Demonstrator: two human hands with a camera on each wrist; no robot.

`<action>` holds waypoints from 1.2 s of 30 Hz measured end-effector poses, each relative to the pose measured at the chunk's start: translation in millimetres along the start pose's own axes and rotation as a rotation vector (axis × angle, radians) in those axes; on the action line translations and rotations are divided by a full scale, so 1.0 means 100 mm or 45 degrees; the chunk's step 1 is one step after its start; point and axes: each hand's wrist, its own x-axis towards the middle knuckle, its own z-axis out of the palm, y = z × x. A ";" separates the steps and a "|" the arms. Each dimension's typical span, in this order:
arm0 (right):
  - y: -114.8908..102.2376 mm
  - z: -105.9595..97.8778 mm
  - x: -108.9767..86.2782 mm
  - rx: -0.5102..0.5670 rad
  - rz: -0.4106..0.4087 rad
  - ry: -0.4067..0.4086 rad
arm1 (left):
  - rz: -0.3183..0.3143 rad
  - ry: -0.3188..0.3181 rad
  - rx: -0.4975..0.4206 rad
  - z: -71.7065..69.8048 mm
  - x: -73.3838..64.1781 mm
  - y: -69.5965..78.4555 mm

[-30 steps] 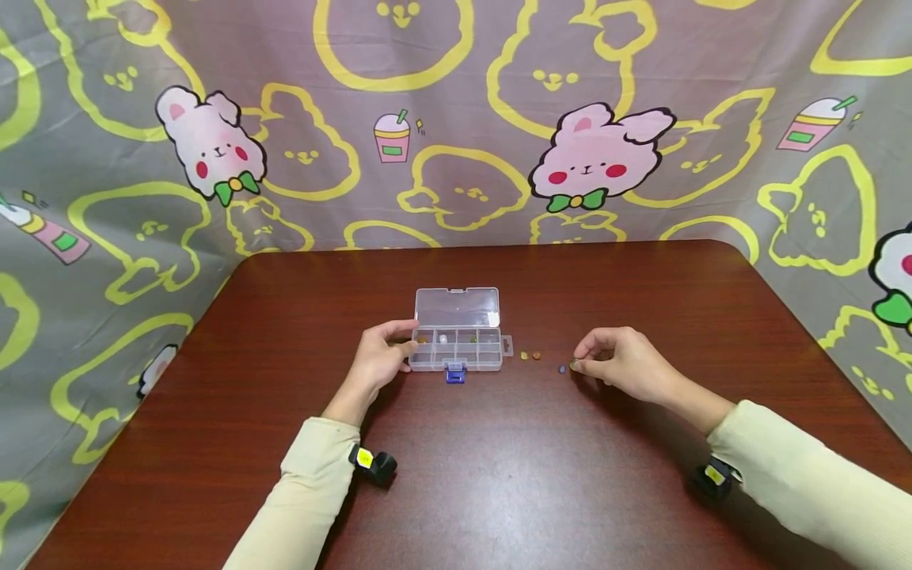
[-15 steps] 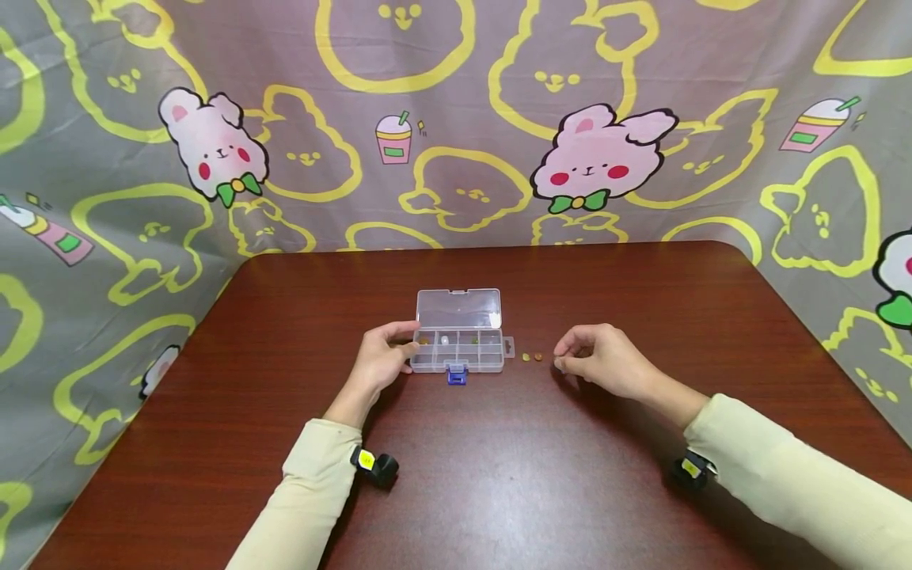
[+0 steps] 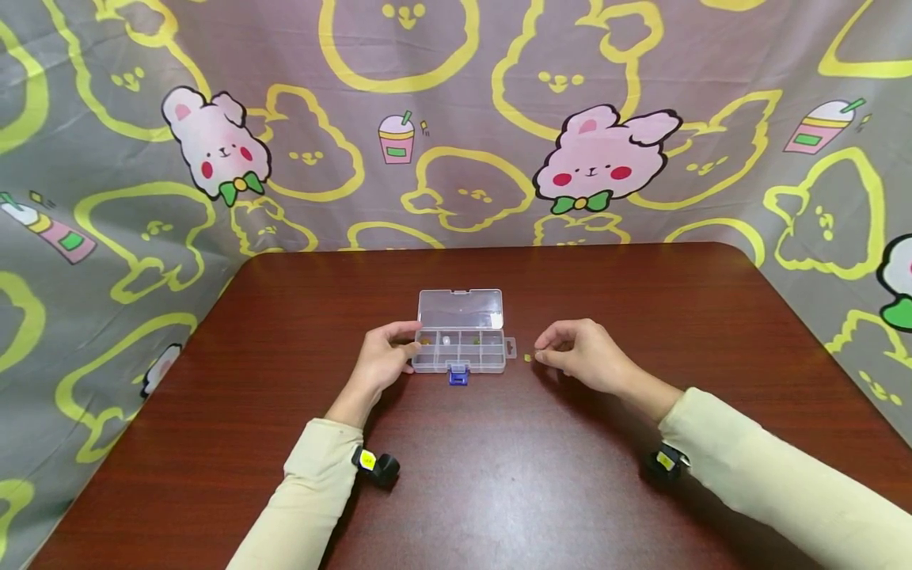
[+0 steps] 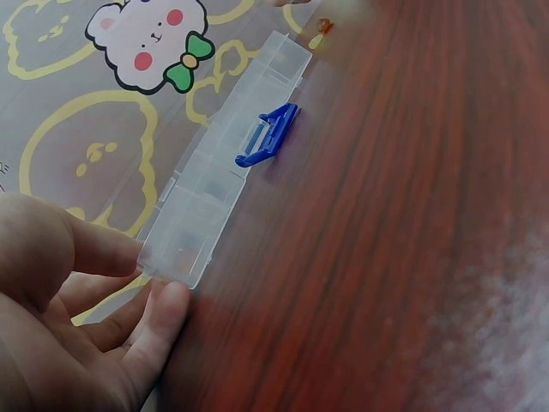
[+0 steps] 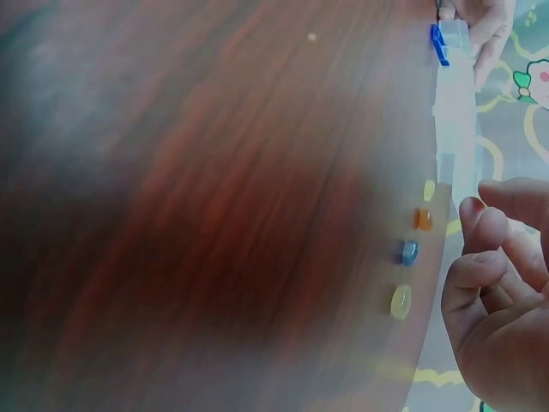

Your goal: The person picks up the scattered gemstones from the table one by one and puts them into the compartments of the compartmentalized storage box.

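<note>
A clear plastic compartment box (image 3: pixel 458 360) with a blue latch (image 3: pixel 458 376) lies on the table, its lid (image 3: pixel 460 309) raised at the back. My left hand (image 3: pixel 383 355) grips the box's left end between thumb and fingers. Small orange, white (image 3: pixel 446 340) and green (image 3: pixel 476 341) pieces show in its back compartments. My right hand (image 3: pixel 587 354) hovers just right of the box, fingers bent, with nothing seen between them. The right wrist view shows a row of beads beneath it: yellow (image 5: pixel 429 190), orange (image 5: pixel 424 219), blue (image 5: pixel 409 252) and pale yellow (image 5: pixel 401 302).
The brown wooden table (image 3: pixel 456 491) reaches back to a grey cartoon-print curtain (image 3: pixel 456 119). A hanging tab (image 3: pixel 510 347) sticks out from the box's right end, close to the yellow bead. A small pale spot (image 5: pixel 311 37) shows on the table in the right wrist view.
My right hand has moved left along the row of beads, from the far right one to the orange one, which it hides in the head view. The left hand and box stay put.
</note>
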 end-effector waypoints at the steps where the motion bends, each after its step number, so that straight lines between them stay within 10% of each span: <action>1: -0.01 0.01 0.01 0.001 -0.001 0.001 | 0.001 0.000 0.000 0.00 0.00 0.00; 36: -0.26 0.25 0.36 0.053 0.021 0.020 | -0.011 0.007 0.007 0.00 -0.01 0.02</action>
